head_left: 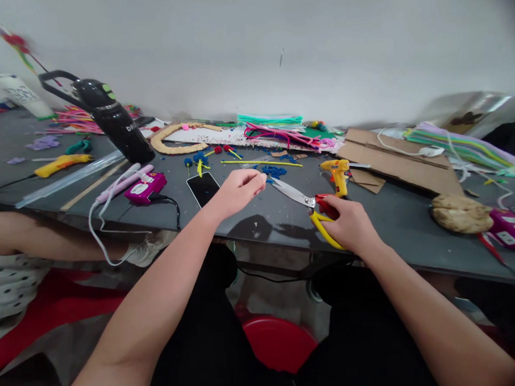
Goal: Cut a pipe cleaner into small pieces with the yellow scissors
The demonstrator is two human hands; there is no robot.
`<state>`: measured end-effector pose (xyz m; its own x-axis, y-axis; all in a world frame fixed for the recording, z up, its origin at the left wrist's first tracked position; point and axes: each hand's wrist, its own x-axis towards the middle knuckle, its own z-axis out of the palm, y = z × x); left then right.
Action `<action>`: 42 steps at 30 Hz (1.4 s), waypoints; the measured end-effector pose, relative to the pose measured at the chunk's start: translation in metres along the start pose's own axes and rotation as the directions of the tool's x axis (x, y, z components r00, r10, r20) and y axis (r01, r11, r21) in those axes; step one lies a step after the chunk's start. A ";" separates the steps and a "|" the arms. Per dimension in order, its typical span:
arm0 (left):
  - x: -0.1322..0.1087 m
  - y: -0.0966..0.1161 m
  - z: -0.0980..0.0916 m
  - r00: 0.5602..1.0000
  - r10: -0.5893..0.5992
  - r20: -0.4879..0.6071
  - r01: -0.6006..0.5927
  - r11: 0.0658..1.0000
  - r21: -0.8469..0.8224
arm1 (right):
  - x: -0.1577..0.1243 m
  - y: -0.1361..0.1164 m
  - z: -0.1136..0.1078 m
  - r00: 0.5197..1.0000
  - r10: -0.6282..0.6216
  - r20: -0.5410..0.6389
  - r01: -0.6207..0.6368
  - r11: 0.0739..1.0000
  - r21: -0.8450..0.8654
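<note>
My left hand (243,188) is closed in a pinch over the table, with a small bit of blue pipe cleaner (269,181) showing at its fingertips. The scissors (298,195), with one red and one yellow handle, are gripped in my right hand (353,224). Their blades point left, and the tips reach close to the pinched fingers. Just behind lies a pile of short blue clippings (276,171). A yellow pipe cleaner (263,163) lies behind the pile. Partly hidden by my left wrist is a phone (202,189).
A yellow glue gun (337,175) stands beside my right hand. Cardboard sheets (402,159) lie at the right. At the left are a black bottle (121,131), a purple charging block (146,189) with cables and another yellow glue gun (62,165). Another person's arm (46,238) rests at the table's left edge.
</note>
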<state>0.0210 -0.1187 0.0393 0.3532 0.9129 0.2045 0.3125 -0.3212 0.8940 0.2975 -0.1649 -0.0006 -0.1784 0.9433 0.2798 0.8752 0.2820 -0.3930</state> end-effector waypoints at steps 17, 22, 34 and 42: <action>0.000 0.002 0.002 0.999 0.023 0.028 -0.023 1.000 0.017 | 0.001 0.003 0.000 1.000 -0.008 0.021 0.007 1.000 0.014; 0.000 0.003 0.002 0.999 0.030 0.031 -0.030 0.999 0.015 | 0.000 0.004 -0.001 1.000 -0.005 0.025 0.004 1.000 0.026; -0.001 0.004 0.002 0.999 0.035 0.035 -0.036 0.999 0.030 | 0.001 0.007 0.001 1.000 0.008 0.026 -0.009 1.000 0.025; 0.000 0.000 -0.007 1.000 0.021 -0.006 -0.021 0.999 0.041 | 0.001 0.002 -0.001 0.999 0.041 0.032 -0.043 0.997 0.065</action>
<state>0.0152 -0.1171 0.0422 0.3548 0.9073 0.2255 0.3408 -0.3501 0.8725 0.3002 -0.1640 -0.0002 -0.1565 0.9593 0.2350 0.8511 0.2517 -0.4608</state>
